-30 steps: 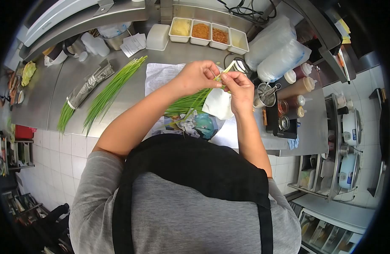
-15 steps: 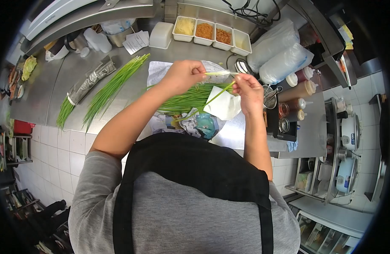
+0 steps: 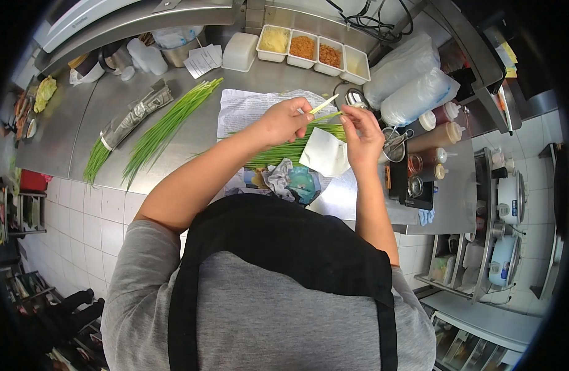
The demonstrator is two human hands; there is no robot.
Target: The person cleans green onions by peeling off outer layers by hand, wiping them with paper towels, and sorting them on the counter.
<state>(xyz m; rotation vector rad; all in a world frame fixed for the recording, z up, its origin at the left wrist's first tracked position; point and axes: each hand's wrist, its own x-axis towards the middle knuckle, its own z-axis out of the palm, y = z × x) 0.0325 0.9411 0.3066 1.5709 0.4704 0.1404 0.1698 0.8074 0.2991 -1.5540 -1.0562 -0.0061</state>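
Note:
My left hand (image 3: 289, 120) is closed in a pinch on a chive (image 3: 325, 102), whose pale end sticks up to the right. A thin green strand runs from there to the fingertips of my right hand (image 3: 363, 134), which pinch its end. Below both hands a bunch of green chives (image 3: 275, 154) lies across newspaper (image 3: 238, 108). Partly covering that bunch is a white piece of paper (image 3: 325, 152). Crumpled newspaper (image 3: 278, 179) sits near the apron, beside a blue-green printed patch.
Left on the steel counter lie another chive bunch (image 3: 172, 125) and a newspaper-wrapped bundle (image 3: 136, 117). White tubs (image 3: 302, 49) of shredded food line the back. Plastic bags (image 3: 414, 99), sauce bottles (image 3: 436, 133) and a black tray (image 3: 414, 185) stand at right.
The chive's pale end now points up and right instead of lying level between my hands. The long leaf hanging from my right hand is gone from there. My left hand has shifted slightly right and down.

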